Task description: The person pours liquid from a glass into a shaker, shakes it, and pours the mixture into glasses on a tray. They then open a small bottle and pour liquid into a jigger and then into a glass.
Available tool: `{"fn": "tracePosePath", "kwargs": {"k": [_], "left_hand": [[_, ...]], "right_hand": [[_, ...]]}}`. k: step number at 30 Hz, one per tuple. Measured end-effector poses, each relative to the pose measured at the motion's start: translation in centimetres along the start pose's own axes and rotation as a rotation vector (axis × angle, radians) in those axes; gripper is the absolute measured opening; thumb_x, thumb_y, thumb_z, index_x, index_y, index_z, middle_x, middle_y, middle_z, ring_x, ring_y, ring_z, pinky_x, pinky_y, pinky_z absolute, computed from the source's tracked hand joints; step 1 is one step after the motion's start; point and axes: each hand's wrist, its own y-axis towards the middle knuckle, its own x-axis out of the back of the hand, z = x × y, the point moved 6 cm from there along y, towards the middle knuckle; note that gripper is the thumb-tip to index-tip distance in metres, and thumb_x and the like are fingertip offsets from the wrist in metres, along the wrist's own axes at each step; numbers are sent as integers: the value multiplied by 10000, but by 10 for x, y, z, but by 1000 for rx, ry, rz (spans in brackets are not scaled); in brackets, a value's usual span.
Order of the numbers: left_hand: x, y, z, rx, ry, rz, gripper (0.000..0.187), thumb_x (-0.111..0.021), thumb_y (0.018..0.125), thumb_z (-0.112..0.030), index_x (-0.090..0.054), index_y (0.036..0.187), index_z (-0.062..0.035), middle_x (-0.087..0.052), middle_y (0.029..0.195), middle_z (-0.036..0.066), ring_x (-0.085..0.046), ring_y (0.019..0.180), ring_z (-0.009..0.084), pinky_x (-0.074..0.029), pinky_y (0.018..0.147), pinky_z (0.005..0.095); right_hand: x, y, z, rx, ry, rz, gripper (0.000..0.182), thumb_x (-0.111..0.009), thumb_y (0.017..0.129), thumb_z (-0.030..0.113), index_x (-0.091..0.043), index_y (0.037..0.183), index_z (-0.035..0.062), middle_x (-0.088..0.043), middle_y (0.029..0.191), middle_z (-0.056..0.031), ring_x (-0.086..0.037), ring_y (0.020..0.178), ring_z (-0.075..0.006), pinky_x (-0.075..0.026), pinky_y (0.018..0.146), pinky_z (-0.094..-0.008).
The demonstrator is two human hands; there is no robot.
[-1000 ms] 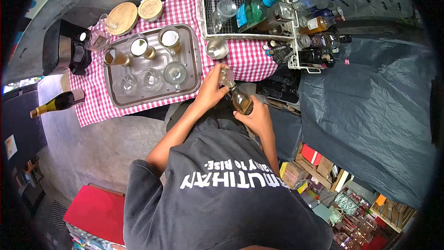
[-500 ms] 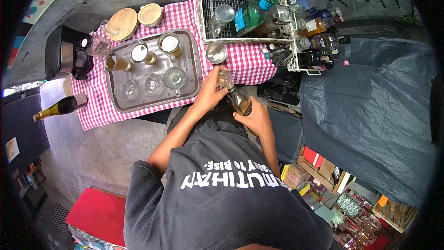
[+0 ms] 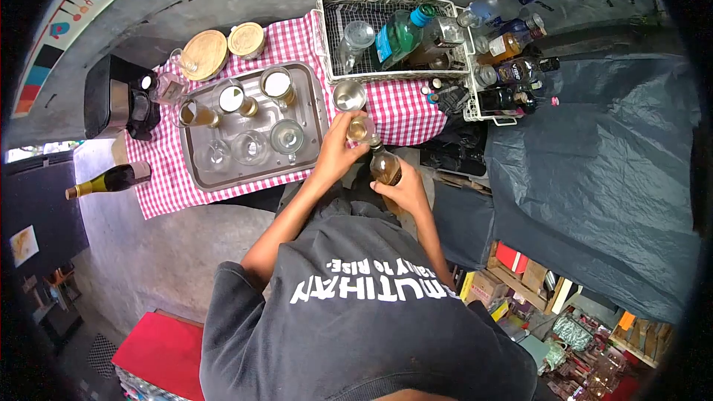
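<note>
My left hand [image 3: 342,152] is closed around a small clear glass [image 3: 361,128] holding some pale amber liquid. In my right hand [image 3: 405,190] is a clear glass bottle [image 3: 385,166] with amber liquid, tilted with its neck at the glass's rim; whether liquid is flowing cannot be made out. Just beyond my left hand stands a metal cup [image 3: 348,95]. To the left lies a grey-brown tray [image 3: 245,117]. On it are several glasses, among them a glass mug [image 3: 287,137], a drink with a pale top [image 3: 278,83] and another with a green garnish [image 3: 235,96].
A white wire basket [image 3: 394,73] at the back holds bottles, including a green bottle [image 3: 402,38]. More bottles stand in a rack at its right. A dark wine bottle [image 3: 111,180], a black appliance [image 3: 111,96] and a wooden lid [image 3: 204,56] are on the left.
The view has shifted slightly, so the table sits lower in the frame. Both hands still hold the glass and bottle together, and the liquid in the glass shows more clearly.
</note>
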Motion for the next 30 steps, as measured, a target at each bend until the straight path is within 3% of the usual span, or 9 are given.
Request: {"fn": "tracePosePath", "kwargs": {"k": [4,8,10,16,18,21,24,30], "left_hand": [[4,5,-13,-41,48,-39,533,-732,682,3,-552,1183,-31,-541,1151,131,-585,1068,294,-461,934,362],[10,12,-21,-34,16,-72,508,-748,708,-40,-566,1182,-50,-511,1173,130,-566,1094,277,-467,930,358],[12,16,-21,-30,89,-27,543,-726,744,15,-523,1244,-43,-454,1237,105,-521,1185,232,-513,968,337],[18,22,-19,-26,-1,-64,593,-632,716,112,-503,1276,-35,-417,1257,95,-523,1182,219,-512,977,332],[21,22,-20,-39,-63,-119,561,-674,690,26,-546,1227,-68,-488,1165,113,-551,1108,243,-492,917,334],[23,22,-19,-43,-78,-138,571,-661,687,38,-546,1236,-70,-495,1162,108,-555,1101,237,-501,908,329],[22,22,-17,-14,-110,-135,577,-651,686,44,-546,1241,-69,-497,1172,103,-557,1106,232,-504,908,326],[26,28,-11,-25,-91,-155,577,-641,684,63,-545,1240,-60,-492,1182,102,-547,1133,225,-498,921,327]], "right_hand": [[3,10,8,43,129,3,470,-825,667,173,-636,1068,16,-684,919,-54,-629,845,-141,-492,799,-308],[9,26,9,-1,326,43,443,-826,677,151,-633,1049,8,-685,954,-64,-633,859,-141,-503,798,-320],[14,36,10,21,335,15,415,-823,693,136,-636,1038,2,-679,959,-62,-637,869,-143,-504,794,-313],[28,67,12,70,649,-8,465,-806,721,92,-590,1125,10,-651,986,-49,-636,894,-162,-512,825,-336],[29,80,-3,70,644,-29,476,-805,720,84,-581,1134,14,-635,1011,-47,-628,931,-163,-509,843,-336],[32,98,-12,165,700,-44,496,-795,726,61,-562,1161,12,-620,1063,-62,-612,987,-174,-496,880,-344],[31,111,-28,124,731,-92,502,-796,721,52,-563,1164,15,-619,1084,-67,-607,1009,-178,-489,898,-345],[29,138,-46,114,549,-123,510,-807,722,71,-562,1166,16,-644,1041,-64,-633,941,-169,-511,855,-347]]}}
